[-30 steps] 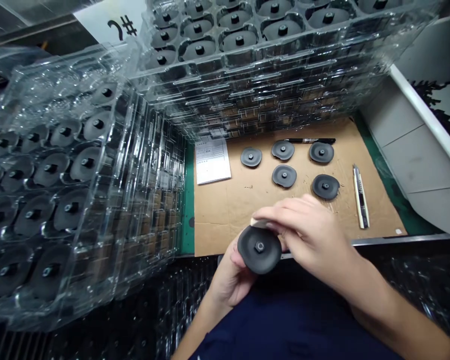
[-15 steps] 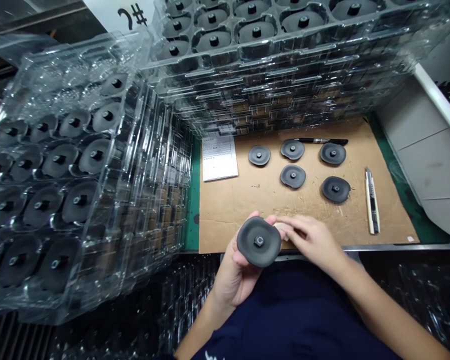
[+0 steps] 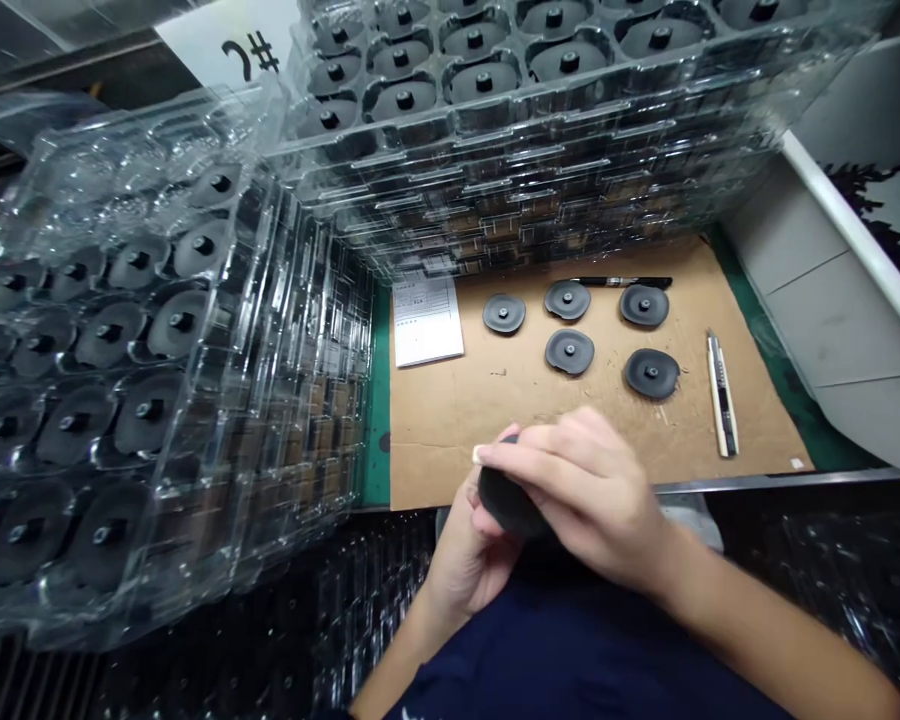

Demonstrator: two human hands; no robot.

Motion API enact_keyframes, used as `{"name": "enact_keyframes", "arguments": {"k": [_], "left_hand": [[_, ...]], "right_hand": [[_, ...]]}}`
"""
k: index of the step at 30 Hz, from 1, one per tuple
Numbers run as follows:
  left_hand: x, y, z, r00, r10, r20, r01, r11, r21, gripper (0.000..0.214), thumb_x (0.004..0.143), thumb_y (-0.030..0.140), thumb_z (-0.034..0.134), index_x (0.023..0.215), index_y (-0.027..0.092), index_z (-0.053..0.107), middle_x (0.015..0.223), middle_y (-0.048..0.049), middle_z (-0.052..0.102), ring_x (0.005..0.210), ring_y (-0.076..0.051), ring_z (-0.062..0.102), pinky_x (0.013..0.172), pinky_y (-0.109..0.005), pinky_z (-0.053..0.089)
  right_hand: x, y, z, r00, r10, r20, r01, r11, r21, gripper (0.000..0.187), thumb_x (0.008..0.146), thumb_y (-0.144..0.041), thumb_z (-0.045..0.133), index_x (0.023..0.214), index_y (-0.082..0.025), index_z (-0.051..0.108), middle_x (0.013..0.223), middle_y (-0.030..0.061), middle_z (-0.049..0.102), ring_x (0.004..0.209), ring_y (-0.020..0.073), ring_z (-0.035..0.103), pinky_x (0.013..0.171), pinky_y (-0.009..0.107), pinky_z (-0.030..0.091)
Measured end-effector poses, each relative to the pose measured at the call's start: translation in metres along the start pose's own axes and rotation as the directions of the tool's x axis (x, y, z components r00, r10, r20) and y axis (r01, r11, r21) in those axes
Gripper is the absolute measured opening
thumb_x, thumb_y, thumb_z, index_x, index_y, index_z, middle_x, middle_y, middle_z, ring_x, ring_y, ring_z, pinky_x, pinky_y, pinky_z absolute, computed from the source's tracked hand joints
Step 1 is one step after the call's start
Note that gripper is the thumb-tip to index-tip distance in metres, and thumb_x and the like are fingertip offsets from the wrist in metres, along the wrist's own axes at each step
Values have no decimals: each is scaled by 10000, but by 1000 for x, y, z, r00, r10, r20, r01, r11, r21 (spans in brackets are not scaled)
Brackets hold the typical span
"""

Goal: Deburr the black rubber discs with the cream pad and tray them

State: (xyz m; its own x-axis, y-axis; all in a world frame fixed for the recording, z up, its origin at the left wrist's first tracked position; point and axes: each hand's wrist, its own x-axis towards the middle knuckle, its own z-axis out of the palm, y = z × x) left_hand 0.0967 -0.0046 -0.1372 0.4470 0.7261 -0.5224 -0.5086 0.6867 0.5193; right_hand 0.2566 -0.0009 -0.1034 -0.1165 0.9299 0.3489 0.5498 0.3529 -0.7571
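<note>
My left hand [image 3: 474,545] is closed around the edge of a dark grey, rubber-like disc [image 3: 508,503], held tilted in front of my body. My right hand [image 3: 589,490] lies across the top of this disc, fingers pressed together and hiding most of its face and its centre. A small white bit [image 3: 481,454] shows at the right fingertips; whether it is a fingertip cover or a scrap of cloth I cannot tell. Beyond my hands, several similar discs [image 3: 569,351] with a small central stud lie spaced out on a cardboard sheet [image 3: 450,420].
A printed paper slip [image 3: 428,335], a black marker [image 3: 622,282] and a white utility knife [image 3: 722,395] lie on the cardboard. Stacked clear plastic trays [image 3: 495,200] filled with discs rise behind it. Another tray stack [image 3: 270,330] stands left. A grey-white bin wall [image 3: 817,290] borders the right.
My right hand has moved left from beside the disc and now covers it. The disc is more tilted, while my left hand keeps its hold. The view has shifted slightly.
</note>
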Motion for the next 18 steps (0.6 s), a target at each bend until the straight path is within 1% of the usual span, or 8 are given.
{"name": "enact_keyframes", "arguments": {"k": [1,3,5,6,9,12,14,18], "left_hand": [[0,1,-1,999,19,-43,-18,1000,21,697,579,431,799,1211,252,568,1151,-30,631,1076,-209,564,928,-263,429],[-1,4,-4,994,52,-92,-47,997,54,725,550,436,813,1211,272,563,1173,-30,623,1092,-230,561,949,-300,422],[-2,9,-6,994,90,-67,-85,994,65,740,511,478,811,1186,286,575,1193,-48,617,1092,-271,572,979,-376,409],[-2,11,-6,994,105,-40,-102,993,64,741,503,491,807,1179,293,578,1204,-55,614,1090,-286,577,993,-409,396],[1,11,-3,992,123,-11,-121,989,86,730,506,486,806,1174,291,585,1171,-50,635,1071,-270,587,989,-395,399],[4,8,-1,997,78,-23,-75,991,108,774,463,442,845,1173,267,593,1127,-39,655,1059,-244,585,928,-318,441],[5,9,-2,996,71,-47,-65,991,116,780,448,414,860,1169,272,596,1143,-35,650,1065,-240,584,907,-297,451],[3,15,-5,993,98,-63,-91,991,98,767,466,441,844,1173,298,583,1236,-63,607,1079,-275,590,949,-356,432]], "right_hand": [[1,0,0,998,8,56,-7,1000,-26,284,902,-148,468,1143,-226,597,990,22,685,836,147,602,741,314,402],[-2,3,-3,984,125,126,-111,987,-112,257,894,-149,486,1102,-224,615,921,13,691,808,149,600,718,313,380],[-6,5,-10,968,219,123,-196,965,-171,239,882,-165,522,1081,-241,629,898,7,692,793,153,597,718,315,371],[-9,5,-13,970,230,79,-215,963,-162,240,881,-168,529,1084,-245,630,917,10,693,801,154,598,724,314,374],[-11,-3,-14,985,158,-65,-161,986,-51,290,884,-151,527,1150,-240,600,1041,29,680,861,152,605,756,310,398],[-7,-7,-7,995,84,-60,-85,996,-1,306,888,-137,508,1167,-231,590,1056,32,678,876,154,614,767,313,414],[-7,0,-4,981,192,-13,-192,981,29,266,892,-166,501,1122,-231,617,1021,27,686,867,155,620,763,308,433],[-30,32,3,871,487,72,-492,854,169,227,874,-282,530,1053,-225,659,1045,47,683,889,176,635,716,287,502]]}}
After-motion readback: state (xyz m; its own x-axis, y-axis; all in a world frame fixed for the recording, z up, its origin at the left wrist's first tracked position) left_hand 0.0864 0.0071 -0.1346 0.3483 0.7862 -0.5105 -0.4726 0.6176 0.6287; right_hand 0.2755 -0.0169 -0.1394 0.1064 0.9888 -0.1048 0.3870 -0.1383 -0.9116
